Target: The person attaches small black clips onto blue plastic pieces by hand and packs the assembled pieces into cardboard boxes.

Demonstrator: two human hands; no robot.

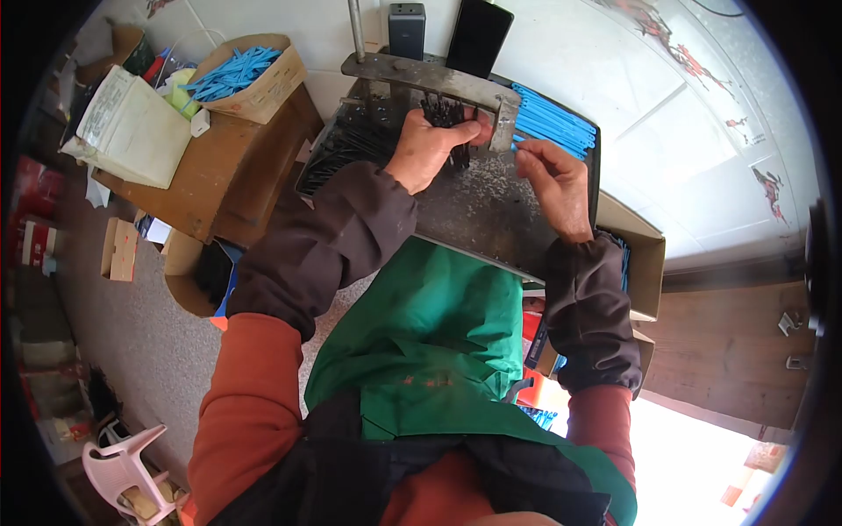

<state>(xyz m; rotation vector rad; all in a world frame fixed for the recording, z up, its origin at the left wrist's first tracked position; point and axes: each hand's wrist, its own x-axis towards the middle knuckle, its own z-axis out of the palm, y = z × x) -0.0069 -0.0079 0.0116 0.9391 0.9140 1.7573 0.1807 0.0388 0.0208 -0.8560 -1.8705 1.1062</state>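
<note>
From the head camera, looking down past a green apron [421, 324] and dark oversleeves, the person worked at a grey metal tray [478, 215] set on the lap or a low stand. The left hand [430, 149] was closed around a bunch of small black pieces [445, 112], pressing them up under the metal bar [430, 77] of a bench tool that spanned the tray's far edge; the grip looked meant to keep the bunch steady against the bar's block. The right hand [553, 180] sat just to the right of that block, thumb and forefinger pinched together on what seemed to be the end of a blue strip [519, 143], though the piece was too small to tell for sure. The two hands were close but not touching. A stack of blue strips [554, 123] lay along the tray's right edge, within easy reach of the right hand, and a heap of black strips [346, 145] filled the tray's left side near the left hand. Behind the tool, a phone [479, 37] and a dark box [407, 31] leaned against the white wall. To the left, a wooden stool [232, 171] carried a cardboard box of blue strips [250, 74] and a white bag [132, 127]. A pink plastic chair [123, 469] stood on the floor at lower left.
</note>
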